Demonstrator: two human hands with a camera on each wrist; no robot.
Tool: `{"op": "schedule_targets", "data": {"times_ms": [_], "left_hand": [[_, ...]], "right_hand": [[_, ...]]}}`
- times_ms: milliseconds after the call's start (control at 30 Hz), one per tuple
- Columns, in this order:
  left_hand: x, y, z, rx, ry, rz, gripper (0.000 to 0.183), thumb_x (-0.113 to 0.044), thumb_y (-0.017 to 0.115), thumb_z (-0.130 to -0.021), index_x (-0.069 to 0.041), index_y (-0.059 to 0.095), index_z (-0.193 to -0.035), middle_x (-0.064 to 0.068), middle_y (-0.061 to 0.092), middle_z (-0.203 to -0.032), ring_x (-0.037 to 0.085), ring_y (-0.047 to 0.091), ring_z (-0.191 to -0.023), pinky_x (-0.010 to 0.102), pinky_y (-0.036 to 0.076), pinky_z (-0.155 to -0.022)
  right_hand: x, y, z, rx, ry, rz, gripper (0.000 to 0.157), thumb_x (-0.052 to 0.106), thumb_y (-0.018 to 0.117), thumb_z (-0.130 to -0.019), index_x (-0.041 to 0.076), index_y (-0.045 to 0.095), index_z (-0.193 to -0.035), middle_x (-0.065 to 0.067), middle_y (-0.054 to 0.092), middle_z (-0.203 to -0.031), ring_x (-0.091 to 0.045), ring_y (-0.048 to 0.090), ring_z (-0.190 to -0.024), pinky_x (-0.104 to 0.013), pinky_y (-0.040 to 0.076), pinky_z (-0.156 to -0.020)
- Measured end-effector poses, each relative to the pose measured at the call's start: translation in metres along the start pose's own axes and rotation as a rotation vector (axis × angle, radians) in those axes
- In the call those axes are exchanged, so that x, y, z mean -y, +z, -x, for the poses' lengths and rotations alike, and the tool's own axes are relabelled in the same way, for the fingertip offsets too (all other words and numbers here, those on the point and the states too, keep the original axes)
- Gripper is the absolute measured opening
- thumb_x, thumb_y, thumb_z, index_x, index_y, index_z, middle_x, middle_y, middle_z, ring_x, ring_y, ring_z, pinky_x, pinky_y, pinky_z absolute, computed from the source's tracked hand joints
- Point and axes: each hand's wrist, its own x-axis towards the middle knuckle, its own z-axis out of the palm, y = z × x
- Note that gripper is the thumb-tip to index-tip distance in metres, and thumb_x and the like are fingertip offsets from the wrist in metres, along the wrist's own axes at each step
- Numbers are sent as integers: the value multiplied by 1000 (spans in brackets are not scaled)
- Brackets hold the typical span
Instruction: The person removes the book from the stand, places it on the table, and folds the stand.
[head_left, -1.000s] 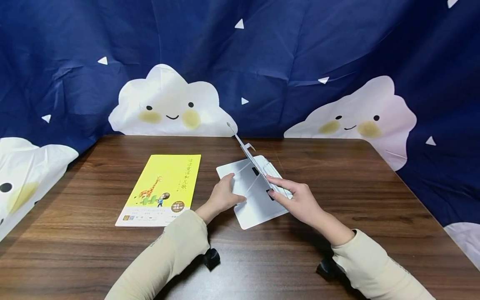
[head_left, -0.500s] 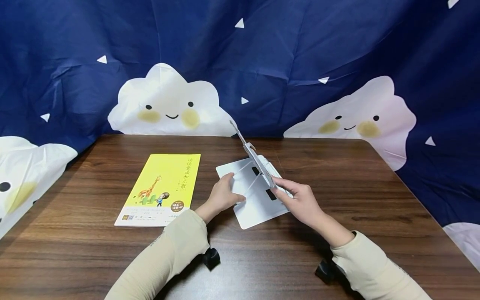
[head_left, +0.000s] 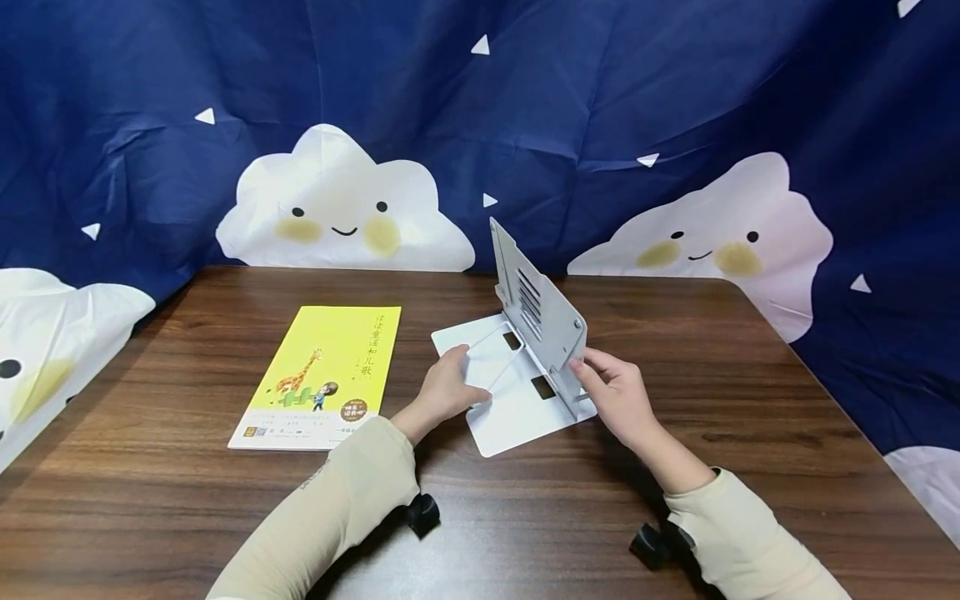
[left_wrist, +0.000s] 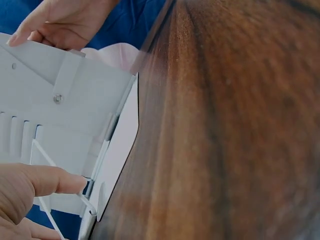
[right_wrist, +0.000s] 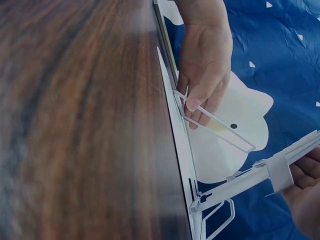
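Note:
A white metal book stand stands near the middle of the table in the head view. Its flat base plate [head_left: 510,425] lies on the wood, and the slotted back panel [head_left: 551,312] is raised on its hinge. With thumb and fingers, my left hand [head_left: 442,387] holds the stand's wire frame [right_wrist: 227,126] at the base's left side. My right hand [head_left: 618,392] pinches the panel's right edge between thumb and fingers. The left wrist view shows the panel's slotted face [left_wrist: 30,95] and a finger at the wire near the hinge.
A yellow book [head_left: 330,367] with a giraffe on its cover lies left of the stand. The wooden table [head_left: 750,375] ends at a blue curtain [head_left: 525,100] printed with clouds. Black wrist straps [head_left: 423,517] sit below the sleeves.
The back panel has swung from leaning left, seen nearly edge-on, to more upright, showing its slotted face. My right hand moved slightly right with it. My left hand stayed in place.

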Motion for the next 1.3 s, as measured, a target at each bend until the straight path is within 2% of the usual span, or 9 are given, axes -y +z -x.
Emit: {"op": "schedule_targets", "data": {"times_ms": [200,400,667,900,1067,1300], "left_hand": [[0,0,-1,-8,29,-13,72,-12,73,-63,9,38,-123,22,40,-124,32,38,-112,37,30,-93],[1,1,-1,-7,59,-38,72,-12,74,-63,10,39,-121,23,41,-123,34,38,-112,37,29,-94],[1,2,-1,-14,104,-80,71,-13,74,-61,12,41,-118,23,46,-117,35,41,-107,39,32,-91],[1,4,0,7,53,-86,74,-12,73,-63,11,37,-123,23,39,-124,35,34,-114,44,30,-91],[1,6,-1,24,27,-95,74,-11,71,-65,12,34,-124,24,35,-127,34,29,-118,44,27,-94],[0,6,0,23,32,-89,72,-10,71,-65,13,35,-123,24,37,-126,34,30,-118,42,25,-95]], "right_hand": [[-1,-1,-1,-15,13,-11,19,1,52,-84,-11,60,-97,-21,61,-86,-8,57,-71,-19,47,-60],[-2,-2,-1,-42,25,-24,17,1,52,-84,-9,61,-94,-19,61,-77,-8,53,-60,-21,45,-51],[-3,-1,-1,-73,30,-43,16,-1,51,-84,-11,61,-92,-23,60,-81,-6,51,-62,-22,45,-53],[-2,0,-1,-69,17,-65,17,-2,51,-84,-14,59,-94,-25,59,-86,-5,54,-69,-20,46,-60],[-2,-1,0,-77,25,-58,17,-2,51,-84,-13,59,-94,-24,59,-86,-5,54,-70,-19,46,-62],[-3,-2,1,-84,23,-44,16,-2,51,-84,-12,60,-92,-23,60,-85,-6,53,-69,-21,46,-61]]}}
